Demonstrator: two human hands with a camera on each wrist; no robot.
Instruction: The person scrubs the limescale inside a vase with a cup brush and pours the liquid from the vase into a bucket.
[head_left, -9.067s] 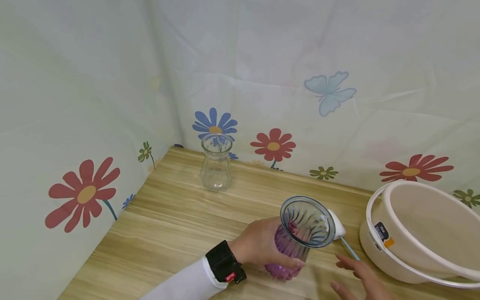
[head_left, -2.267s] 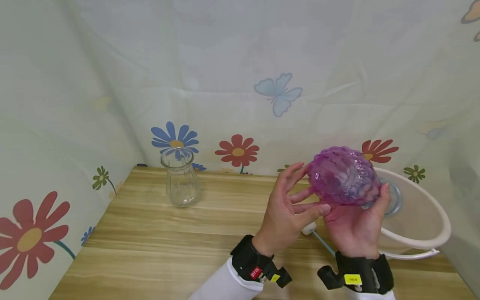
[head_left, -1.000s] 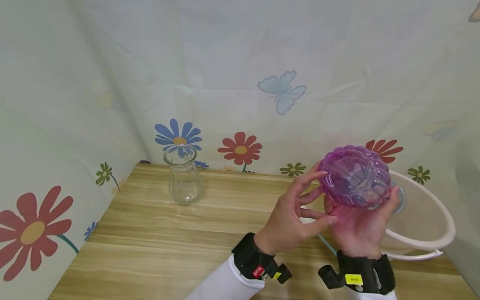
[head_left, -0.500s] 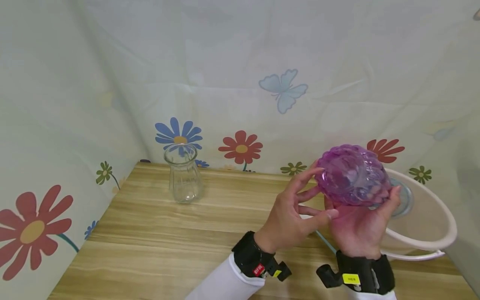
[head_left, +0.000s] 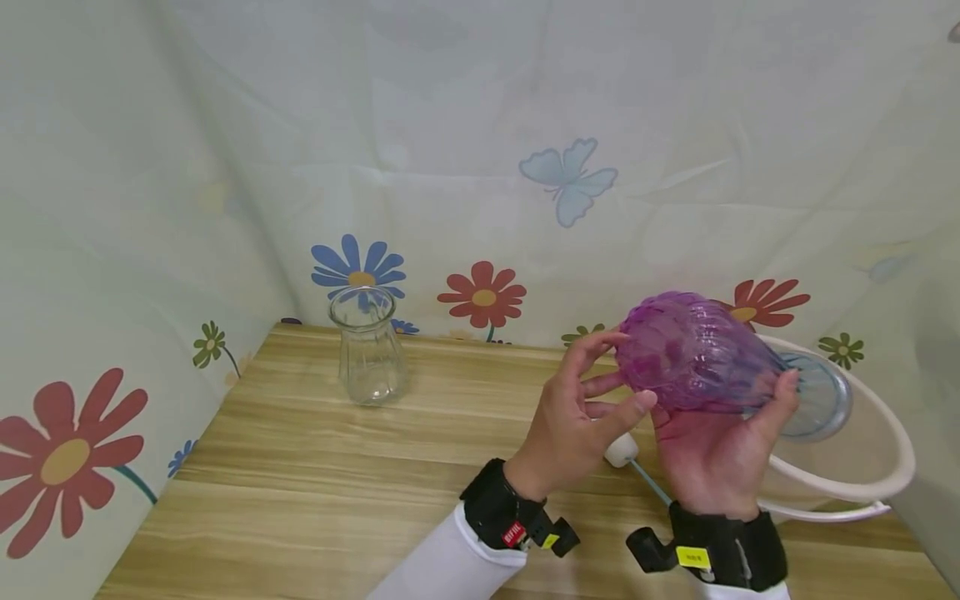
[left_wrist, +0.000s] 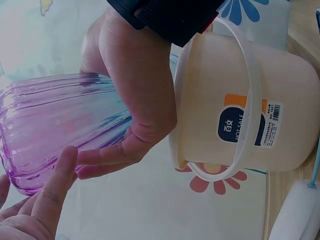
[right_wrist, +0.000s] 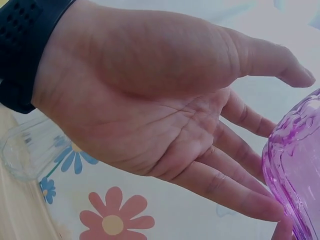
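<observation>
A ribbed glass vase [head_left: 690,354], purple at its base and fading to blue at the flared rim, lies on its side in the air. My right hand [head_left: 712,454] grips its narrower part, thumb in front and fingers curled behind; the left wrist view shows this right hand [left_wrist: 137,85] round the vase [left_wrist: 45,122]. My left hand [head_left: 566,417] touches the purple base with its fingertips. In the right wrist view the left hand [right_wrist: 165,110] has nearly straight fingers against the base [right_wrist: 295,155], its thumb apart from the glass.
A cream bucket [head_left: 885,479] with a white handle [left_wrist: 247,100] stands on the wooden table [head_left: 420,492] at right, behind the vase's rim. A white object [head_left: 621,450] with a blue stem lies beside it. A clear glass vase [head_left: 371,362] stands upright near the back.
Nine seconds ago my left hand held the vase rim-up; since then my right hand has taken it and tipped it sideways. In the last half second its base has swung left, showing more side.
</observation>
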